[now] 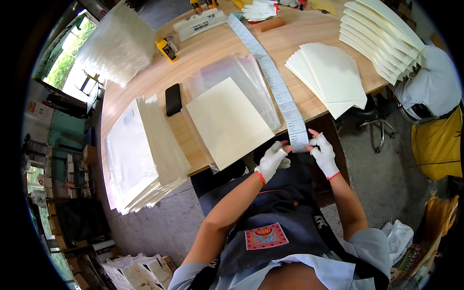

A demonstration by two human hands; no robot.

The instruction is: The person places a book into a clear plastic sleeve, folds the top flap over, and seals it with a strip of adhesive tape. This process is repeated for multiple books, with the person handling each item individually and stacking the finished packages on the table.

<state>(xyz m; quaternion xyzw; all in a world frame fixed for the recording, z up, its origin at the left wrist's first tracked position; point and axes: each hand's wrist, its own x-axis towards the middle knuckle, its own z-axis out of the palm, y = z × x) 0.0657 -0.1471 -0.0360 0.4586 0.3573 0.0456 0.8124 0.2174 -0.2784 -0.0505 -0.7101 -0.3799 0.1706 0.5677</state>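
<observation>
"Apron [299, 227] and pale shirt [328, 278], they're what's nearest, aren't they?"

"Yes, both on me, with a bright patch [266, 236] on the apron's front. Beyond it are my hands, in white gloves with red cuffs; some fingertips are bare."

"Where's the label strip [282, 99]?"

"Its near end sits between my hands, just past the edge of the table [205, 46]. From there it runs away from me over the wood, as far as a white pack [200, 24]."

"And your left hand [273, 160]?"

"Half closed, thumb and finger pinching the strip's near left corner."

"Your right hand [322, 152]?"

"At the opposite edge, thumb and a finger spread at the strip's side, the rest curled. I can't tell whether they grip it."

"What's around the strip?"

"To its left, a cream card [229, 123] lies on clear bags [217, 70], its near corner past the table edge. Left again is a black phone [173, 99], then a thick stack [130, 150] in clear wrapping. A yellow bottle [166, 50] stands farther back."

"And on the right?"

"Fanned cream cards [333, 72] near the strip, with a bigger, stepped pile [382, 38] beyond them."
</observation>
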